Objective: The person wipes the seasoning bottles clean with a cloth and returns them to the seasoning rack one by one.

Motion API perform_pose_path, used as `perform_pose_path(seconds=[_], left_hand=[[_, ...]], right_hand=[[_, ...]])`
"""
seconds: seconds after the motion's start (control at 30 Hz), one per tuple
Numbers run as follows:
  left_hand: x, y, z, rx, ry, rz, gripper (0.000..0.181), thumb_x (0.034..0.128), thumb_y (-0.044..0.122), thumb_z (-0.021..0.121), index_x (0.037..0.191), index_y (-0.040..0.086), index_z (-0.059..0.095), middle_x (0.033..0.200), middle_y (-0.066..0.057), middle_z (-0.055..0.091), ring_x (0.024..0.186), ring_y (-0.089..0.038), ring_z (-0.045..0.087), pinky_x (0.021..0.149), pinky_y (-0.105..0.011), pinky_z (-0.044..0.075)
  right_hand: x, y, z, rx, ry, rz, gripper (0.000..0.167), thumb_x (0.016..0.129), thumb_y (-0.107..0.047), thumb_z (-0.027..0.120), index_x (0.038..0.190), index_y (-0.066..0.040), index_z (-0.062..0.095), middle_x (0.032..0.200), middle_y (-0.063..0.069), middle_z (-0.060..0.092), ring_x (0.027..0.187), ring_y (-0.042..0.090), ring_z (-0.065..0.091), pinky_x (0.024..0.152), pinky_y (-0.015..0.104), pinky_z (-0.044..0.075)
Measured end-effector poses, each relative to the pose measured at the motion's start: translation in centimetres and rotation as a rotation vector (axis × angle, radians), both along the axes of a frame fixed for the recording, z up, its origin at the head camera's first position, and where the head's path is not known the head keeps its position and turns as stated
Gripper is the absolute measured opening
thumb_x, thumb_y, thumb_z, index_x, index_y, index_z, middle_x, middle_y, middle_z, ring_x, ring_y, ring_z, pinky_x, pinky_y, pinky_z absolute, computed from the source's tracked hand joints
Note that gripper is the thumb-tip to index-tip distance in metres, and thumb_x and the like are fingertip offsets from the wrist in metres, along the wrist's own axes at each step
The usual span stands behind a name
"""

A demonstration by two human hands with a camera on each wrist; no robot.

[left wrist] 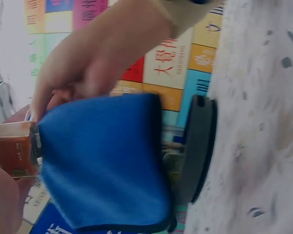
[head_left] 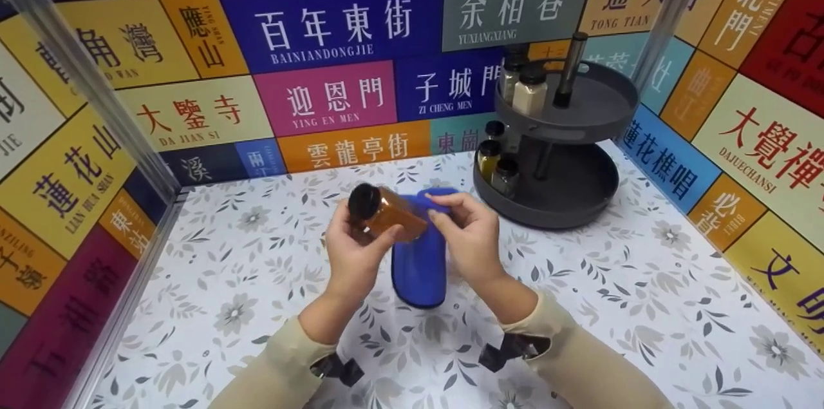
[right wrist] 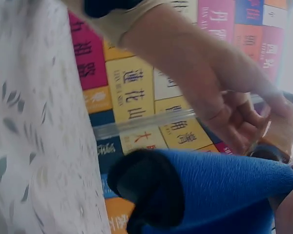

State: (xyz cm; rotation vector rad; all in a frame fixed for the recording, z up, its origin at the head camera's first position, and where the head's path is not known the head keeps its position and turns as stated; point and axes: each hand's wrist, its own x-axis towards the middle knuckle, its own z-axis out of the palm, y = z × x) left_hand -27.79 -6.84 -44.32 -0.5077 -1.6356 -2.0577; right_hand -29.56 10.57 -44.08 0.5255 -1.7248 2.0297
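Observation:
My left hand (head_left: pixel 353 257) grips a glass spice jar (head_left: pixel 394 214) with a black lid and orange-brown contents. The jar is tilted, its lid up to the left. Across from it, my right hand (head_left: pixel 475 238) pinches the upper part of a blue cloth (head_left: pixel 420 270) between thumb and fingers. The cloth, dark-edged, hangs down beside and partly behind the jar. From the left wrist, the cloth (left wrist: pixel 105 163) fills the middle and appears against one end of the jar (left wrist: pixel 12 153). The right wrist view has the cloth (right wrist: pixel 219 187) folded over, with the jar (right wrist: pixel 278 129) behind it.
A dark two-tier round rack (head_left: pixel 547 212) stands at the back right with several small jars on its left side. White floral covering (head_left: pixel 257 306) lies over the table. Colourful lettered walls (head_left: pixel 335 19) close off the back and both sides.

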Motion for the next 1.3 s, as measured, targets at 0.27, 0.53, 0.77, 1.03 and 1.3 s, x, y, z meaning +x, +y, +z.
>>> perform_pose_path(seconds=[0.27, 0.53, 0.77, 1.03, 1.3], left_hand=[[-0.3, 0.2, -0.4, -0.084, 0.151, 0.019, 0.056, 0.0712, -0.015, 0.087, 0.113, -0.011, 0.051, 0.114, -0.002, 0.067, 0.105, -0.016, 0.070, 0.090, -0.027, 0.062], [-1.0, -1.5, 0.3, -0.207, 0.138, -0.028, 0.056, 0.0706, -0.011, 0.091, 0.109, -0.006, 0.050, 0.109, -0.003, 0.064, 0.100, -0.014, 0.068, 0.082, -0.024, 0.060], [-1.4, -2.0, 0.3, -0.173, 0.085, -0.071, 0.056, 0.0738, -0.009, 0.090, 0.115, -0.005, 0.052, 0.114, -0.004, 0.068, 0.105, -0.017, 0.072, 0.088, -0.029, 0.064], [-1.1, -2.0, 0.8, -0.242, 0.121, -0.070, 0.058, 0.0704, -0.008, 0.093, 0.107, -0.006, 0.048, 0.107, -0.004, 0.063, 0.103, -0.016, 0.067, 0.084, -0.024, 0.059], [-1.6, -2.6, 0.6, -0.196, 0.124, -0.076, 0.058, 0.0701, -0.013, 0.091, 0.110, -0.008, 0.049, 0.110, -0.004, 0.067, 0.102, -0.017, 0.070, 0.086, -0.028, 0.064]], right_hand=[[-1.0, 1.2, 0.6, -0.124, -0.465, 0.302, 0.021, 0.094, 0.012, 0.063, 0.098, -0.005, 0.075, 0.085, 0.001, 0.077, 0.074, 0.011, 0.073, 0.068, 0.024, 0.062], [-1.2, 1.9, 0.9, -0.147, -0.465, 0.287, 0.019, 0.095, 0.009, 0.065, 0.101, -0.005, 0.076, 0.088, 0.002, 0.077, 0.075, 0.012, 0.074, 0.068, 0.024, 0.062], [-2.1, 2.5, 0.5, 0.039, -0.424, 0.416, 0.020, 0.098, 0.006, 0.061, 0.105, -0.007, 0.075, 0.089, -0.004, 0.077, 0.078, 0.007, 0.072, 0.072, 0.020, 0.059], [-1.4, 2.4, 0.8, -0.112, -0.485, 0.390, 0.021, 0.100, 0.005, 0.060, 0.103, -0.010, 0.075, 0.090, 0.000, 0.076, 0.079, 0.011, 0.074, 0.072, 0.023, 0.062], [-1.2, 2.0, 0.5, -0.096, -0.503, 0.451, 0.020, 0.100, 0.006, 0.059, 0.103, -0.008, 0.074, 0.086, 0.001, 0.076, 0.075, 0.011, 0.074, 0.069, 0.023, 0.062]])
